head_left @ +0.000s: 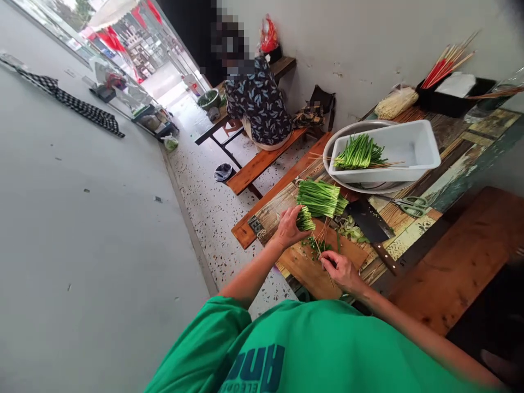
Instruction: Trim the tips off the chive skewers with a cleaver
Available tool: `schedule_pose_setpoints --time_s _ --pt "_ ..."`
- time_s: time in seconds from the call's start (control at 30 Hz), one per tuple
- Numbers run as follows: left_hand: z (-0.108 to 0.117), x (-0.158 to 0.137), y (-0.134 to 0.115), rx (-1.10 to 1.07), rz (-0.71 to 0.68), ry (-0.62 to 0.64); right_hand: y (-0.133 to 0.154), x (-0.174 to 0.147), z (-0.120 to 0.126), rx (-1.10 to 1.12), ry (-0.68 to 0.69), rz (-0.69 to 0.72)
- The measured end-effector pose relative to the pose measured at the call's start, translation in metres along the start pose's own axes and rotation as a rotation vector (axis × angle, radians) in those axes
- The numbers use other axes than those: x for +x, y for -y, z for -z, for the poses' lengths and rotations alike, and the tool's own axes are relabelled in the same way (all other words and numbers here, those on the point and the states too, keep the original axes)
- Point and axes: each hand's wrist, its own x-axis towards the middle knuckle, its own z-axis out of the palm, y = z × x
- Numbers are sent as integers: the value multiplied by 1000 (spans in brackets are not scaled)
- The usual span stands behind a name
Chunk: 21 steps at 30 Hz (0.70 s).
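My left hand (287, 229) is closed around a small bunch of cut green chives (305, 219), their trimmed ends facing right. In my right hand (341, 271), a thin wooden skewer (316, 246) is pinched between thumb and fingers, its upper part reaching the bunch; how far it enters I cannot tell. Just beyond lies a larger pile of chives (319, 197) with several skewers sticking out toward me. Under both hands is a wooden cutting board (305, 267), strewn with green bits and trimmings (354, 230). A cleaver (368, 218) rests to its right.
A white tub (426, 144) holding skewered chives (358, 153) sits in a metal basin (328, 150). Scissors (413, 206) lie near the cleaver. Behind stands a black box (485, 106) with red sticks. A person (260, 103) sits on a bench (262, 164) farther off.
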Motion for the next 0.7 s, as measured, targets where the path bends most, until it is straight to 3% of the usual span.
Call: schedule_pose_setpoints --time_s 0.2,0.33,0.5,0.7 --pt "-42 -89 14 125 337 168 -61 -15 -43 -127 213 -112" --pt "-66 -125 37 84 411 288 -91 -8 -63 -371 319 -182" --pt "-71 -155 51 41 347 137 -107 0 -66 -498 330 -189" --pt "-72 -166 40 68 358 48 -109 -2 -67 -567 323 -214"
